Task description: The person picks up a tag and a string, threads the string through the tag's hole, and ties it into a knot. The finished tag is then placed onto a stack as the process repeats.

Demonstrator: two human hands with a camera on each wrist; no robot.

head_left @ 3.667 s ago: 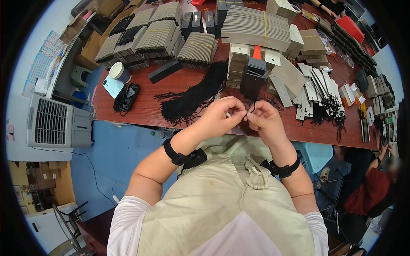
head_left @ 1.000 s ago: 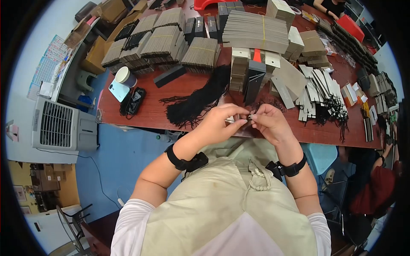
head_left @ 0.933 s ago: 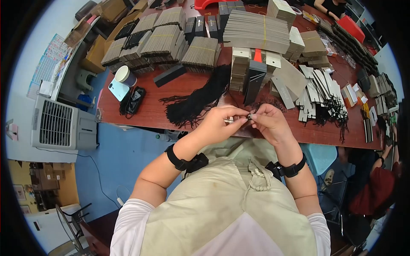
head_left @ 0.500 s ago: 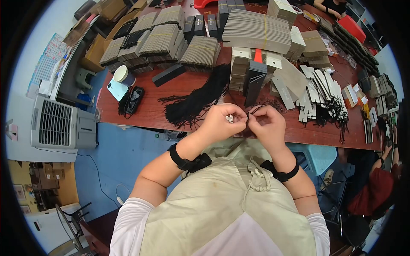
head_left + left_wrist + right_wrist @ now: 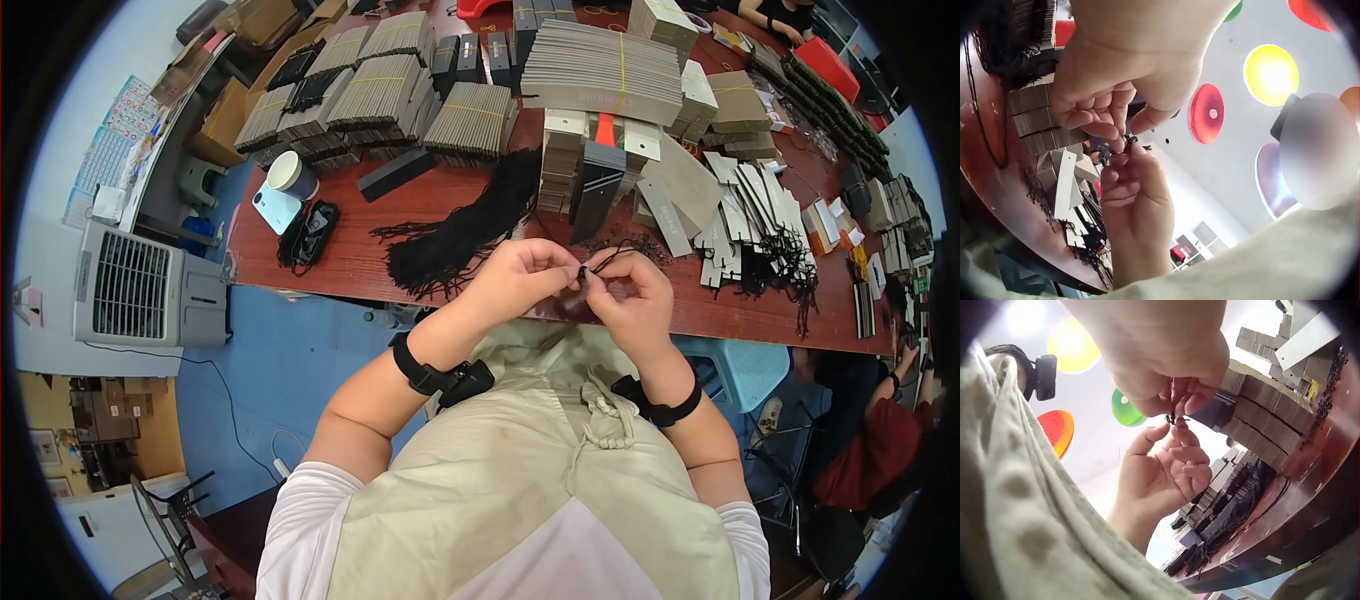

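Note:
Above the table's front edge, my left hand [image 5: 515, 283] and my right hand [image 5: 637, 300] meet fingertip to fingertip. Both pinch a thin black cord [image 5: 583, 272], part of which loops over the right hand's fingers. A small dark knot of this cord [image 5: 1132, 141] shows between the fingertips in the left wrist view, and the same cord [image 5: 1171, 419] shows in the right wrist view. Just beyond the hands stand black card strips [image 5: 597, 195] in an upright stack. To their left lies a thick bundle of black cords [image 5: 462, 232].
White tags [image 5: 752, 215] with black cords lie in a heap at the right. Banded stacks of grey cards [image 5: 600, 70] fill the back of the red-brown table [image 5: 345, 262]. A paper cup [image 5: 291, 176] and a phone [image 5: 276, 208] stand at the left. Other people sit nearby.
Half a second ago, the hands had more bent, rounded fingers; now the left fingers lie flatter over the knot. Since the oldest frame, the black strips have shifted to a narrower, leaning stack.

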